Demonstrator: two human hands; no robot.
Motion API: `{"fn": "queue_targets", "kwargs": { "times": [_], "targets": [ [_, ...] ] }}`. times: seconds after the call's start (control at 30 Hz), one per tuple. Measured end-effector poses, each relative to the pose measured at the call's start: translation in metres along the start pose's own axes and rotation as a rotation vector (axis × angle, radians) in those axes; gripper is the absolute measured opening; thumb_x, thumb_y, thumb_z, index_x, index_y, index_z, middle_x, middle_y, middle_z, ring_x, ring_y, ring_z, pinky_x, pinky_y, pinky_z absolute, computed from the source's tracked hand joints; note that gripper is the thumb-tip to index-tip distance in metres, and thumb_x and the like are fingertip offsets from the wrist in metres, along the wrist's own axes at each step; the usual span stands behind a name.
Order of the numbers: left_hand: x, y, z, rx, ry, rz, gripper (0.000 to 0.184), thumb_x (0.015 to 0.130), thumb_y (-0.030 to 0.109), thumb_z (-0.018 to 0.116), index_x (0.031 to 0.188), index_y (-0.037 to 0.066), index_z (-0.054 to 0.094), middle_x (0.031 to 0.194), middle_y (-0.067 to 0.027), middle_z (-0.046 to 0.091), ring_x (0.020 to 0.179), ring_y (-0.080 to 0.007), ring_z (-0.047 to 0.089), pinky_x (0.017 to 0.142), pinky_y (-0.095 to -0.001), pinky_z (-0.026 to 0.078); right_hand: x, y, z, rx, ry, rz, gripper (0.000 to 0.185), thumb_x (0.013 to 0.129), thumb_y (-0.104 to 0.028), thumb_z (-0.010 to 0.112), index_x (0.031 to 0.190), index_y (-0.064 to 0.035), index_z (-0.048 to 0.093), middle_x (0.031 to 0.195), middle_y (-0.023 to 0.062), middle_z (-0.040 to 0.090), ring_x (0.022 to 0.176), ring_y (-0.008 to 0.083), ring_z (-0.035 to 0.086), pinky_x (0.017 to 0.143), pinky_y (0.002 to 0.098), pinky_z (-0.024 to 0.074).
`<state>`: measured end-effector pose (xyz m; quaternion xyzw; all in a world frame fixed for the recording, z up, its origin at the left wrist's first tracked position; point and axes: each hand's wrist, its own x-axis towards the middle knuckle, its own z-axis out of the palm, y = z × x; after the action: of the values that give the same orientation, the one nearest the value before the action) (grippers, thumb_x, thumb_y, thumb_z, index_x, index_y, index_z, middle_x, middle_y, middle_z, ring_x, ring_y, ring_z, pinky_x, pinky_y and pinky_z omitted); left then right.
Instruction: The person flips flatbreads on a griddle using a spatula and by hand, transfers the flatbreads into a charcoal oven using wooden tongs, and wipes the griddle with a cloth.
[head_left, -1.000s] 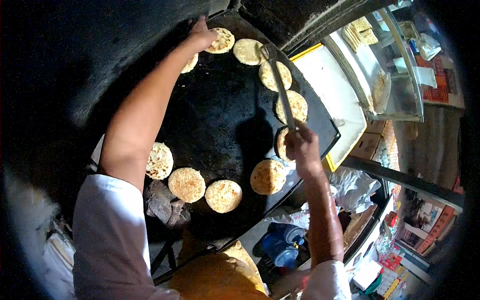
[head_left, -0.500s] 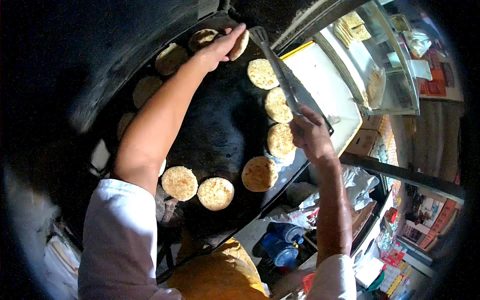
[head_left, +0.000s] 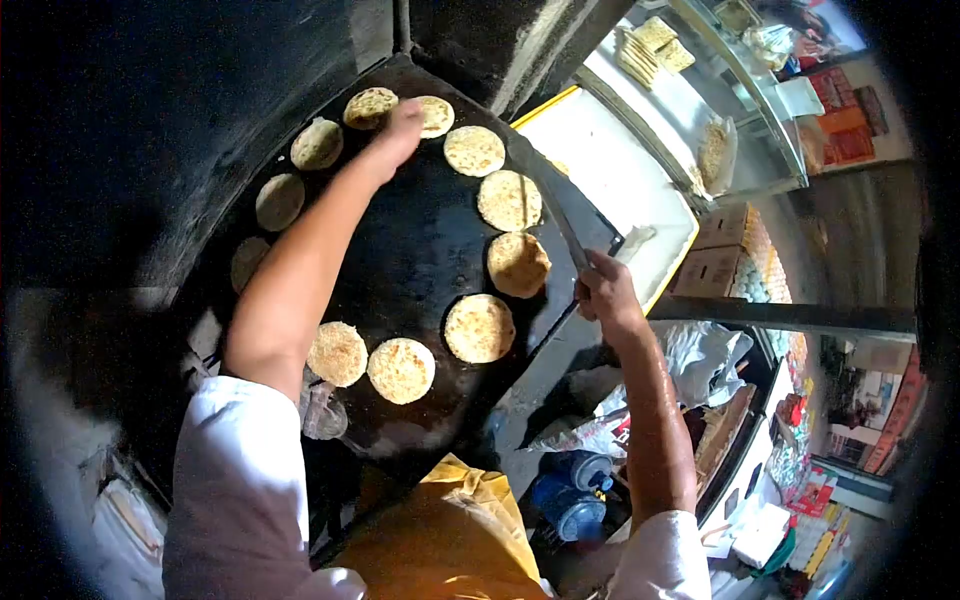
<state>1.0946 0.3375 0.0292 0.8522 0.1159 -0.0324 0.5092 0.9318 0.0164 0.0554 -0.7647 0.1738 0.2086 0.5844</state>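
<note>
My left hand is at the far side of the round black griddle, between a browned flatbread and a paler flatbread that lies flat beside it. Its fingers are blurred, and whether they touch either bread cannot be told. My right hand, at the griddle's right edge, is closed round the handle of a long metal spatula. The spatula points away from me, over the edge beside a flatbread. Several more round flatbreads form a ring along the griddle's rim.
A white tray with a yellow rim adjoins the griddle on the right. Beyond it stands a glass case with stacked flat breads. Blue water jugs and plastic bags sit low at the right. A dark wall rises behind the left side.
The flatbread my left hand held tilted now lies flat on the griddle, and the hand has come away from it. The right hand still grips the spatula. The view has shifted somewhat.
</note>
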Motion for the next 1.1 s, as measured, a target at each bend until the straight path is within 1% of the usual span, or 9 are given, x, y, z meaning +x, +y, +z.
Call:
{"fn": "queue_targets", "kwargs": {
  "times": [0.1, 0.17, 0.23, 0.37, 0.43, 0.53, 0.7, 0.83, 1.1],
  "targets": [
    [0.016, -0.053, 0.056, -0.365, -0.187, -0.032, 0.049, 0.09, 0.035, 0.055, 0.13, 0.008, 0.048, 0.124, -0.0092, 0.054, 0.117, -0.0203, 0.047, 0.094, -0.0372, 0.041, 0.006, 0.018, -0.017, 0.139, -0.096, 0.047, 0.032, 0.091, -0.009, 0.046, 0.12, 0.002, 0.054, 0.066, 0.0037, 0.05, 0.047, 0.0113, 0.04, 0.042, 0.027, 0.0308],
    [0.016, -0.05, 0.072, -0.372, -0.278, -0.083, 0.067, 0.089, 0.042, 0.056, 0.143, 0.008, 0.034, 0.135, -0.0123, 0.048, 0.123, -0.026, 0.043, 0.1, -0.0443, 0.036, 0.008, 0.017, -0.013, 0.073, -0.076, 0.055, 0.03, 0.092, -0.01, 0.049, 0.12, 0.0018, 0.054, 0.065, 0.0036, 0.049, 0.047, 0.0116, 0.04, 0.042, 0.0271, 0.031],
    [-0.01, -0.019, 0.07, -0.333, -0.274, -0.146, 0.075, 0.092, 0.04, 0.052, 0.147, 0.0, 0.022, 0.145, -0.0187, 0.038, 0.134, -0.0275, 0.036, 0.109, -0.0363, 0.028, 0.019, 0.031, -0.013, 0.222, -0.043, 0.066, 0.025, 0.092, -0.01, 0.05, 0.114, 0.0007, 0.056, 0.064, 0.0035, 0.049, 0.047, 0.0114, 0.04, 0.042, 0.027, 0.0308],
    [-0.024, 0.004, 0.07, -0.287, -0.231, -0.192, 0.097, 0.083, 0.057, 0.059, 0.152, 0.007, 0.011, 0.152, -0.0176, 0.027, 0.137, -0.0293, 0.032, 0.111, -0.0426, 0.025, 0.014, 0.031, -0.032, 0.135, -0.251, 0.021, 0.016, 0.094, -0.009, 0.049, 0.106, -0.003, 0.058, 0.066, 0.0013, 0.048, 0.047, 0.0095, 0.039, 0.042, 0.0248, 0.029],
    [-0.006, -0.006, 0.075, -0.394, -0.231, -0.287, 0.085, 0.083, 0.058, 0.06, 0.149, 0.016, 0.024, 0.144, -0.0091, 0.041, 0.128, -0.026, 0.041, 0.105, -0.0499, 0.028, 0.004, 0.012, -0.031, 0.122, -0.263, -0.016, 0.02, 0.095, -0.009, 0.048, 0.112, -0.004, 0.058, 0.066, 0.0008, 0.048, 0.047, 0.0081, 0.039, 0.042, 0.0237, 0.0285],
    [-0.011, 0.0, 0.08, -0.646, -0.212, -0.363, 0.065, 0.088, 0.054, 0.058, 0.139, 0.016, 0.043, 0.137, -0.0061, 0.048, 0.125, -0.0247, 0.042, 0.103, -0.0443, 0.031, 0.013, -0.001, -0.038, 0.093, -0.308, -0.027, 0.024, 0.095, -0.011, 0.048, 0.116, -0.0043, 0.059, 0.066, -0.0011, 0.047, 0.049, 0.0062, 0.037, 0.042, 0.0217, 0.0271],
    [-0.031, 0.009, 0.064, -0.312, -0.117, -0.33, 0.057, 0.091, 0.046, 0.055, 0.136, 0.011, 0.045, 0.134, -0.0072, 0.05, 0.121, -0.0235, 0.045, 0.099, -0.0424, 0.035, -0.013, 0.032, -0.084, 0.013, -0.195, -0.063, 0.016, 0.095, -0.013, 0.048, 0.103, -0.0036, 0.059, 0.063, -0.0018, 0.046, 0.049, 0.0067, 0.038, 0.042, 0.023, 0.0282],
    [-0.072, -0.018, 0.057, -0.371, -0.167, -0.304, 0.053, 0.089, 0.033, 0.06, 0.134, 0.009, 0.045, 0.121, -0.004, 0.057, 0.112, -0.0191, 0.052, 0.091, -0.035, 0.043, -0.05, 0.068, -0.114, 0.028, -0.116, 0.033, 0.034, 0.095, -0.011, 0.046, 0.127, -0.0034, 0.053, 0.066, 0.0006, 0.05, 0.048, 0.0081, 0.041, 0.041, 0.023, 0.0313],
    [-0.109, 0.001, 0.109, -0.286, -0.143, -0.265, 0.078, 0.088, 0.054, 0.056, 0.146, 0.009, 0.029, 0.139, -0.0114, 0.046, 0.125, -0.0269, 0.044, 0.099, -0.0406, 0.037, -0.048, 0.077, -0.105, 0.137, -0.278, 0.118, 0.032, 0.096, -0.012, 0.045, 0.126, -0.0056, 0.054, 0.065, -0.001, 0.049, 0.046, 0.0069, 0.039, 0.041, 0.0218, 0.0293]
  ]
}}
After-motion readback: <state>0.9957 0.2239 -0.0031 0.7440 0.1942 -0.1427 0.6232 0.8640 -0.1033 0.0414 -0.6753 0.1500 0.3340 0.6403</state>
